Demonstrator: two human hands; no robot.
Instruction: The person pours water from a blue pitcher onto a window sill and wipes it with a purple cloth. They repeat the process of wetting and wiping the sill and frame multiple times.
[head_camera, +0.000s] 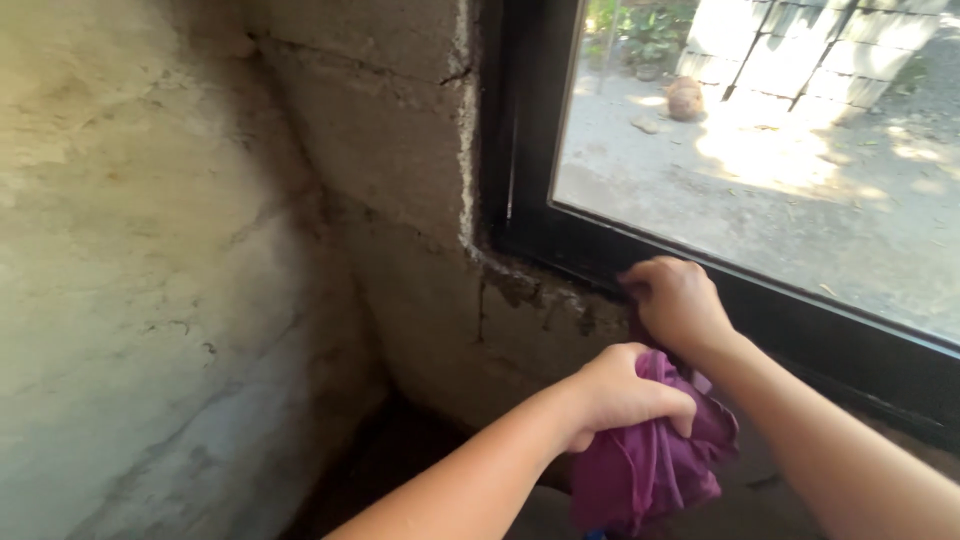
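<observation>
Purple cloth (650, 465) hangs bunched just below the window's lower left corner, in front of the concrete wall, gripped by both hands. Left hand (620, 395) is closed in a fist around the upper bulk of the cloth, fingers (668, 400) curled tight and pressed together over the folds. Right hand (678, 302) sits higher, knuckles up against the bottom rail of the black window frame (600, 255), fingers folded down and seemingly pinching the cloth's top edge where it meets the frame; the fingertips themselves are hidden, so the exact pinch can't be confirmed. Rest of the cloth droops loose beneath the left fist.

Step in hand, as a judgement: gathering or re-gripping the rag at the frame corner, with the wiping contact at the bottom rail. Next move likely calls for a firm wad of cloth under the right hand and steady pressure along the rail, keeping clear of the crumbly mortar (520, 285) at the corner.

Around: rough concrete wall (200, 250) left, glass pane (760, 170) showing a sunlit yard, pale blocks (790, 50) stacked outside.
</observation>
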